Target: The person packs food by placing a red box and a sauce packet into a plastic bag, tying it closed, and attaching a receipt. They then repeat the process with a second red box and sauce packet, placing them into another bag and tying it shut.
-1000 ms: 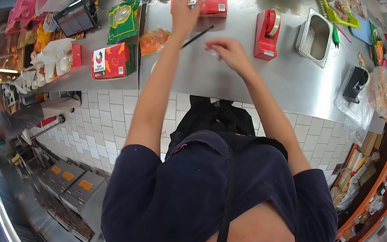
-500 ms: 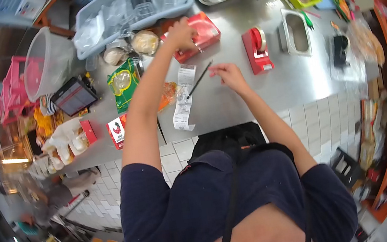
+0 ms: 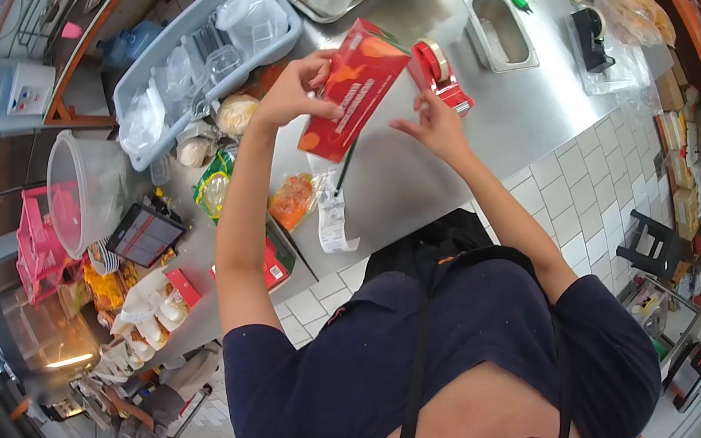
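Observation:
My left hand (image 3: 290, 95) grips the left side of a red printed cardboard box (image 3: 357, 84), held tilted above the steel counter. To the right of the box is my right hand (image 3: 438, 129), empty, its thumb and fingers apart. Just beyond that hand stands a red tape dispenser (image 3: 456, 100). Below the box, a long paper receipt (image 3: 332, 214) lies on the counter, its top end hidden by the box. A thin black stick, perhaps a pen (image 3: 345, 169), lies across the receipt. Left of it is a clear bag of orange food (image 3: 292, 200).
A blue-grey bin (image 3: 273, 51) of clear plastic containers stands at the back left. A steel pan (image 3: 529, 50) and a black tape dispenser (image 3: 591, 46) are at right. A tablet (image 3: 145, 234) stands at left. A co-worker (image 3: 149, 413) is at lower left.
My left hand has lifted the red box off the counter and tilted it. My right hand has moved from beside the black stick toward the box. The view has turned.

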Tool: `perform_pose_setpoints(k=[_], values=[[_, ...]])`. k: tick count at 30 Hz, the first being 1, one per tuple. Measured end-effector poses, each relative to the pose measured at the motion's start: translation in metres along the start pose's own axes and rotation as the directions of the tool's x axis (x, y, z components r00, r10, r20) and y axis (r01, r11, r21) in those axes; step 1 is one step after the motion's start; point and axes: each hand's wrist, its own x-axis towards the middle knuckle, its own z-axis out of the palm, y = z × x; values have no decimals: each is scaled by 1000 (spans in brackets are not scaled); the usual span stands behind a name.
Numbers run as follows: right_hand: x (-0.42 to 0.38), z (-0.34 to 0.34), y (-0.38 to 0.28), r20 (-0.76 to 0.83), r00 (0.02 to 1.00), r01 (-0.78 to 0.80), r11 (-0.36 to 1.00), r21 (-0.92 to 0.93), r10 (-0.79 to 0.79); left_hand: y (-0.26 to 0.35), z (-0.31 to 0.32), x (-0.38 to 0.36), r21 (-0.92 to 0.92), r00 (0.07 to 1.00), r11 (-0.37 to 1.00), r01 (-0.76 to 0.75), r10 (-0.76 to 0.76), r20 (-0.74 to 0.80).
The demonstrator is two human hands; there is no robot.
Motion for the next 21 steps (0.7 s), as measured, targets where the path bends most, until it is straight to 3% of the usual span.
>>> perform_pose_setpoints(k=[1,2,3,4,5,6,7,8,9,10,11,12,14,15,17,19,20,21], values=[[1,-8,15,-10,1000,4,1000,-7,-4,-5,0,18,247,998,969,-21,33,-46],[1,-15,30,-123,989,84,996,29,-79,-14,5,34,475,994,880,-18,69,-90],[-4,-23,43,-228,963,160,985,61,-143,-26,14,45,466,994,885,-10,62,-95],[-1,-36,51,-214,967,157,986,63,-141,-39,25,55,646,993,762,48,35,-116],[7,-49,56,-230,949,191,974,-123,-215,-45,36,61,796,990,596,107,13,-142],[15,-56,58,-235,925,220,927,-304,-297,-43,52,61,796,988,593,121,8,-156],[22,-59,61,-227,922,238,923,-303,-313,-36,73,59,835,963,539,106,155,-222],[30,-62,65,-98,980,160,981,-108,-171,-29,92,60,872,913,480,100,304,-272],[33,-66,71,67,997,32,997,71,-37,-26,108,62,745,964,655,125,96,-246],[36,-71,76,89,995,30,997,66,-36,-26,130,61,574,979,796,193,-114,-171],[40,-76,83,176,984,-15,960,279,-36,-34,157,59,206,959,938,277,-283,1],[42,-78,87,263,963,-82,877,474,-52,-43,186,57,-182,911,902,391,-353,212],[10,-103,74,269,954,-12,877,480,-135,-47,240,57,-677,899,661,323,-439,0],[-17,-117,76,381,921,-82,922,378,-74,-44,248,58,-683,892,661,312,-450,-29],[-70,-135,95,518,854,-185,959,216,48,-42,258,65,-991,877,133,-9,-476,-72],[-98,-130,130,598,795,-233,961,146,101,-53,272,73,-983,829,180,-34,-544,-128],[-106,-124,141,555,812,-351,912,213,183,-59,281,72,-973,781,231,-24,-603,-162],[-107,-117,146,521,815,-445,849,284,253,-66,287,75,-921,754,386,58,-621,-213]])
